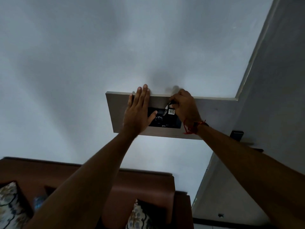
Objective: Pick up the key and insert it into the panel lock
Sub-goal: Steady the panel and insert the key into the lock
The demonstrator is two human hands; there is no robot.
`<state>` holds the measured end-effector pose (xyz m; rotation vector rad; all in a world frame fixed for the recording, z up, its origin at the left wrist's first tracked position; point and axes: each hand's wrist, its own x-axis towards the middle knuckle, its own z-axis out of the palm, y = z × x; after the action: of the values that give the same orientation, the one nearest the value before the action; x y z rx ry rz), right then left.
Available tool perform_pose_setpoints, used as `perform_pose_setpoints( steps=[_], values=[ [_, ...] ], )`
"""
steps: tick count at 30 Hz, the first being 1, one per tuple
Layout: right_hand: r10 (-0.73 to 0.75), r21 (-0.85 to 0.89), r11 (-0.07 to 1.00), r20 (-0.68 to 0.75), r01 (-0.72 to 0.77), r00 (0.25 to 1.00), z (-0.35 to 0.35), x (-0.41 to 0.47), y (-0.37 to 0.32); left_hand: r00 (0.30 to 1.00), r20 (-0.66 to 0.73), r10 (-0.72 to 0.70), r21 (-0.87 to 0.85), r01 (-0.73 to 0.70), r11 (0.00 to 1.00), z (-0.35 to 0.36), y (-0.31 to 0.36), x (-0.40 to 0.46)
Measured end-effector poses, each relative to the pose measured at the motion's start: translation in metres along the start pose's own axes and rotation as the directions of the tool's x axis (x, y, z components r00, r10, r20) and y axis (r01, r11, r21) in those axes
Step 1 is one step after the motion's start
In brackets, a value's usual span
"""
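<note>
Against the black lock plate (pixel 165 119) on the wall panel (pixel 212 116), the key (pixel 166 109) hangs pinched in the right hand (pixel 184 108). The left hand (pixel 137 111) lies flat and spread, fingertips over the panel's top edge. Bare wall (pixel 82 63) surrounds it.

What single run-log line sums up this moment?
left hand: flat on panel | right hand: holds key at panel top | insertion: cannot tell
</note>
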<state>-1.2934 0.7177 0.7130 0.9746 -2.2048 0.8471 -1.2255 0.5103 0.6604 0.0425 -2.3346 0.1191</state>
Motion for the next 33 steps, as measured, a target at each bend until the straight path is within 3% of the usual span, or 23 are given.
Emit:
perform_pose_setpoints(
  steps=[17, 27, 33],
  values=[
    [-0.045, -0.08, 0.995, 0.088, 0.052, 0.995, 0.005, 0.008, 0.0, 0.992, 0.07, -0.104, -0.023, 0.106, 0.994, -0.007, 0.014, -0.003],
    [0.015, -0.062, 0.998, 0.106, -0.009, 0.994, 0.004, 0.006, 0.001, 0.988, 0.109, -0.112, -0.05, 0.118, 0.992, -0.011, 0.015, -0.004],
    [-0.066, -0.17, 0.981, 0.14, 0.089, 0.988, 0.001, 0.004, -0.008, 0.988, 0.101, -0.113, -0.059, 0.119, 0.991, -0.008, 0.015, -0.003]
  ],
)
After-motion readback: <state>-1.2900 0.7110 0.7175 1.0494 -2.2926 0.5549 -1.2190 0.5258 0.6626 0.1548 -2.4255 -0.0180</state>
